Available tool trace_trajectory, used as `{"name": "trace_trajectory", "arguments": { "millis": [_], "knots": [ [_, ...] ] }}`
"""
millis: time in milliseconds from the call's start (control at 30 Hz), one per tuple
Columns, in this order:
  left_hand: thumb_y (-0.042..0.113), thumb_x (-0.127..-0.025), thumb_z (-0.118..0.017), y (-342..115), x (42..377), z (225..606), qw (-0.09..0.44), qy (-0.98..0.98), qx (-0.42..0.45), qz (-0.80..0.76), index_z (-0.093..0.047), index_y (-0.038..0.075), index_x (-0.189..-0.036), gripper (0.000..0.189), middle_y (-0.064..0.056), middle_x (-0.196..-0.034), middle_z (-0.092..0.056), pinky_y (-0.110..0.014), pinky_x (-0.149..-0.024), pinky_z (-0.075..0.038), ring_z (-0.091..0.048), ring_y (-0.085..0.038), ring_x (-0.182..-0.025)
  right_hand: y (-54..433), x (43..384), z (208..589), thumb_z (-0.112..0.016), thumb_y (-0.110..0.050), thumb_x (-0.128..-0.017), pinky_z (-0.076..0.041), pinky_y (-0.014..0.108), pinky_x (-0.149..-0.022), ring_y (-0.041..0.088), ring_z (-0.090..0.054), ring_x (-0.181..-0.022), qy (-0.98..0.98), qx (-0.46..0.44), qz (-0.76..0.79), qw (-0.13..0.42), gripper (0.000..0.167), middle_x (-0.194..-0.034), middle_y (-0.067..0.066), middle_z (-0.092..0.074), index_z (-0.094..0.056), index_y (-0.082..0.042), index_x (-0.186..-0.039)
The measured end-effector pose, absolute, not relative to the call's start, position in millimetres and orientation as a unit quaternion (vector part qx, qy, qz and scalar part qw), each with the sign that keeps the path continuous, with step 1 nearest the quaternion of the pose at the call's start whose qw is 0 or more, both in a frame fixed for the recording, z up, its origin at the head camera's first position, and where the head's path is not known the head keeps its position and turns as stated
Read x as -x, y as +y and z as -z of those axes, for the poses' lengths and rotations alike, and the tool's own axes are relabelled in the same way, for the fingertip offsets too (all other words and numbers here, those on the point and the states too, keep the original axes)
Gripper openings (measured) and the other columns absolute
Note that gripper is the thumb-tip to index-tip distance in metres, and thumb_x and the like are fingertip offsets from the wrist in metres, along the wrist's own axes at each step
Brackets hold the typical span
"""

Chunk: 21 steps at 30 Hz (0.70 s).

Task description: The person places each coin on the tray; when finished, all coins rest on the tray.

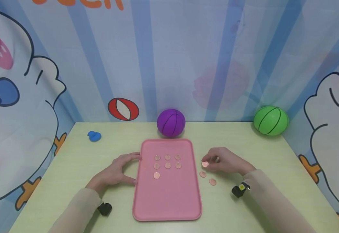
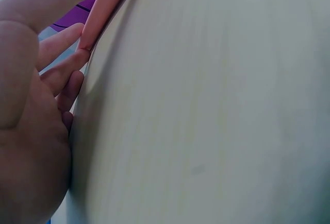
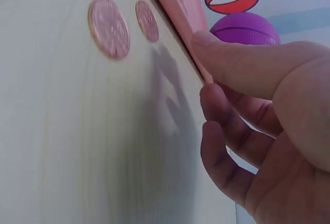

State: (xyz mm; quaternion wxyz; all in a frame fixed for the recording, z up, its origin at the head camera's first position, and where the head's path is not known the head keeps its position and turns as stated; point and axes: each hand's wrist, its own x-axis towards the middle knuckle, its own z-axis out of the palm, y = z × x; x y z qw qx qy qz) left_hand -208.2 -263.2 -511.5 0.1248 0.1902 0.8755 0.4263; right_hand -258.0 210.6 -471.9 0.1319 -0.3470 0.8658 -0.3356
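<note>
A pink tray [image 1: 169,200] lies on the table, bearing several copper-coloured coins [image 1: 167,165] in rows on its far half. My left hand [image 1: 114,170] is at the tray's left side, its spread fingers and thumb touching the rim; in the left wrist view the fingertips meet the tray's edge [image 2: 100,15]. Just right of the tray, my right hand [image 1: 226,161] pinches a coin [image 1: 205,164] between thumb and fingers. That coin is hidden in the right wrist view. Two more coins lie flat on the table below this hand, one nearer the tray [image 3: 147,21] and one farther out [image 3: 109,28].
A purple ball [image 1: 171,123] stands behind the tray's far edge. At the back right is a green ball [image 1: 271,120], and a small blue duck [image 1: 94,136] sits at the back left. A printed curtain [image 1: 175,64] encloses the table [image 1: 114,139] behind and at the sides.
</note>
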Motion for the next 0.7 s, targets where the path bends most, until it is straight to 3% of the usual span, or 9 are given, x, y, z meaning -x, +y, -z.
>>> {"name": "trace_trajectory", "arguments": {
  "millis": [200,433,700],
  "knots": [
    [0.040,-0.071,-0.097,-263,209,512,0.127,0.876,-0.186,-0.426,-0.052,0.032,-0.153,0.094,0.003,-0.168,-0.037,-0.075,-0.122,-0.018,-0.024,-0.036,-0.156,192,257,475,-0.080,-0.016,-0.095,-0.061,0.029,-0.083,0.011,-0.072,-0.086,0.855,0.345,0.357,0.149,0.026,-0.102,-0.005,-0.072,-0.078,-0.010,-0.120],
    [0.041,-0.070,-0.097,-263,208,513,0.130,0.877,-0.183,-0.425,-0.052,0.034,-0.153,0.095,0.005,-0.168,-0.036,-0.075,-0.122,-0.017,-0.023,-0.035,-0.156,169,254,472,-0.077,-0.020,-0.097,-0.057,0.028,-0.086,0.018,-0.071,-0.065,0.849,0.342,0.360,0.179,0.025,-0.088,-0.002,-0.068,-0.077,-0.014,-0.122],
    [0.040,-0.072,-0.096,-264,210,514,0.125,0.878,-0.190,-0.421,-0.052,0.031,-0.154,0.093,0.001,-0.169,-0.037,-0.076,-0.121,-0.018,-0.024,-0.037,-0.155,141,252,467,-0.078,-0.019,-0.097,-0.058,0.027,-0.073,0.009,-0.064,-0.071,0.850,0.376,0.336,0.151,0.026,-0.100,-0.005,-0.068,-0.078,-0.013,-0.122]
  ]
}}
